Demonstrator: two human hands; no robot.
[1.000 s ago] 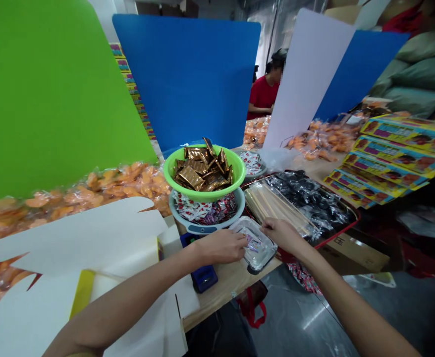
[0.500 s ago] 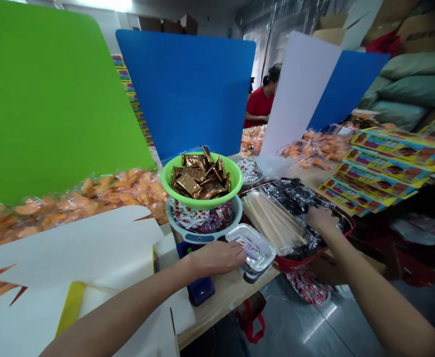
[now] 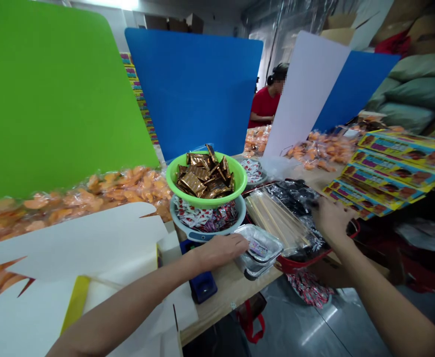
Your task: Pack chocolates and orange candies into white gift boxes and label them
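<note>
My left hand [image 3: 223, 250] rests on the near rim of a clear plastic tray [image 3: 264, 246] that holds a small purple packet; its fingers curl against the tray's edge. My right hand [image 3: 331, 218] reaches into the red-rimmed bin [image 3: 306, 260] over a heap of black wrapped packets [image 3: 295, 193], fingers bent down among them. Beside the black packets lies a bundle of wooden sticks [image 3: 277, 220] in clear wrap. A green bowl [image 3: 205, 178] of gold-brown sachets sits on top of a pale bowl [image 3: 206, 218] of red and white sachets.
Orange snack bags [image 3: 72, 193] are heaped along the left. White cardboard sheets [image 3: 72, 248] lie near me, with a blue device [image 3: 201, 285] at the table edge. Yellow printed boxes [image 3: 392, 168] are stacked right. Green, blue and white boards stand behind; a person in red [image 3: 264, 104] works beyond.
My right hand left the clear tray, crossed the sticks and went into the black packets in the bin. My left hand stayed on the tray.
</note>
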